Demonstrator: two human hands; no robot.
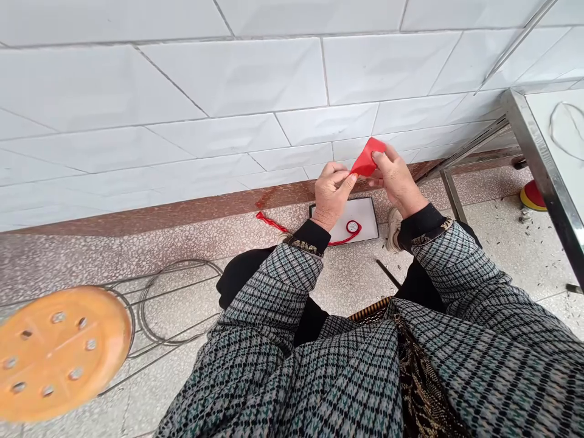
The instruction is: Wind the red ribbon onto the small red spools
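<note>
Raised in front of the tiled wall, a thin, flat red piece (366,159), like cloth or wide ribbon, is stretched between my hands. My left hand (332,191) pinches its lower left corner, fingers closed. With thumb and fingers, my right hand (396,176) grips the upper right part. Below them on the floor lies a shallow white tray (336,230) with a dark rim, partly hidden by my left hand. A small round roll (352,227) with a white face and red edge rests in it. From that roll a red strip runs left behind my wrist; a twisted red end (272,222) shows beyond the tray.
At lower left, an orange disc (68,359) with holes tops a wire rack (177,304) lying on the floor. To the right stands a metal-framed table (542,158), with a red and yellow object (535,198) beneath it. The white tiled wall (237,79) is close ahead.
</note>
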